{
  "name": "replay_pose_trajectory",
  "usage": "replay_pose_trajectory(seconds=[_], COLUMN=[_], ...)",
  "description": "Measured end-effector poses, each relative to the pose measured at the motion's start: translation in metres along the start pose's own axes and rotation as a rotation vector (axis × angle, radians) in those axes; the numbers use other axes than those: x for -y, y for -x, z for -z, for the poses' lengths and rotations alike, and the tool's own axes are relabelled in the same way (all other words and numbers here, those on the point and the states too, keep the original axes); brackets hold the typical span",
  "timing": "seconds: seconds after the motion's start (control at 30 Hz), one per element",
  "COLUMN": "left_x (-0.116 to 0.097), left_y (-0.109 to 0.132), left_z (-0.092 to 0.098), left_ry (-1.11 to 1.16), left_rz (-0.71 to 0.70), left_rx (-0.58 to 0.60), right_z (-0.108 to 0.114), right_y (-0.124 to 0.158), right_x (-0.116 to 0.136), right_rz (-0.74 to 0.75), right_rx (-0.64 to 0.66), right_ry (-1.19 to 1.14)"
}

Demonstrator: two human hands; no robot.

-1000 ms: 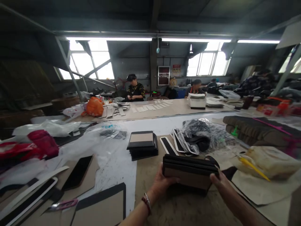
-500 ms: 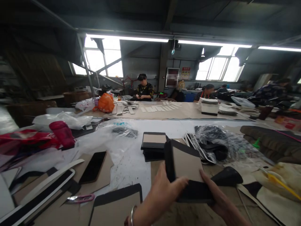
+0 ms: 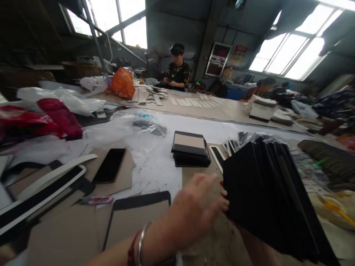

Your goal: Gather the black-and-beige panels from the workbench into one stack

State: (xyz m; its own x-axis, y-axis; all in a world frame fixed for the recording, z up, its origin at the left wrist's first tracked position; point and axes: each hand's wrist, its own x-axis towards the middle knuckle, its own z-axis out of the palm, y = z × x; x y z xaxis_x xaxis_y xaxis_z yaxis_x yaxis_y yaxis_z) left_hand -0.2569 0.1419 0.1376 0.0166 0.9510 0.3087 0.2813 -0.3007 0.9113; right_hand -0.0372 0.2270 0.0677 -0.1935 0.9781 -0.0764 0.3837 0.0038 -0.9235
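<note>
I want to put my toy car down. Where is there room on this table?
The white sheet between the phone and the pile of panels is bare. So is the brown card nearer than the pink scissors. The left edge is crowded with bags and strips; the right is filled by the black stack at the left hand.

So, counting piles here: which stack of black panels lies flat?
The tan-topped stack beyond the left hand; the fanned black stack is tilted up against that hand.
</note>
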Motion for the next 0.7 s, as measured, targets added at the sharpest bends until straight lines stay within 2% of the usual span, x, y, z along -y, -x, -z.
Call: replay_pose_trajectory(seconds=[0.07, 0.13, 0.17, 0.23, 0.33, 0.43, 0.53, 0.6, 0.63, 0.7], left_x=[0.022, 0.048, 0.059, 0.077, 0.091, 0.092, 0.089, 0.089, 0.089, 0.091], left_y=[0.001, 0.019, 0.034, 0.071, 0.121, 0.145, 0.144, 0.138, 0.134, 0.127], left_z=[0.047, 0.087, 0.102, 0.119, 0.116, 0.100, 0.089, 0.086, 0.085, 0.083], left_ry=[-0.264, -0.523, -0.616, -0.797, -0.935, -0.929, -0.818, -0.606, -0.469, -0.218], left_rz=[0.092, 0.276, 0.374, 0.535, 0.702, 0.702, 0.684, 0.720, 0.745, 0.783], left_rx=[-0.134, -0.111, -0.103, -0.044, -0.005, -0.104, -0.228, -0.351, -0.412, -0.486], right_z=[-0.012, -0.018, -0.020, -0.020, -0.022, -0.026, -0.036, -0.044, -0.049, -0.058], right_y=[0.003, 0.008, 0.010, 0.016, 0.024, 0.032, 0.042, 0.050, 0.054, 0.061], right_x=[-0.005, -0.009, -0.010, -0.013, -0.019, -0.023, -0.020, -0.017, -0.017, -0.020], right_rz=[-0.161, -0.333, -0.390, -0.461, -0.468, -0.440, -0.471, -0.472, -0.445, -0.275], right_rx=[0.116, 0.162, 0.161, 0.154, 0.178, 0.224, 0.244, 0.257, 0.270, 0.287], right_ry=[-0.335, -0.605, -0.669, -0.740, -0.792, -0.771, -0.784, -0.788, -0.758, -0.558])
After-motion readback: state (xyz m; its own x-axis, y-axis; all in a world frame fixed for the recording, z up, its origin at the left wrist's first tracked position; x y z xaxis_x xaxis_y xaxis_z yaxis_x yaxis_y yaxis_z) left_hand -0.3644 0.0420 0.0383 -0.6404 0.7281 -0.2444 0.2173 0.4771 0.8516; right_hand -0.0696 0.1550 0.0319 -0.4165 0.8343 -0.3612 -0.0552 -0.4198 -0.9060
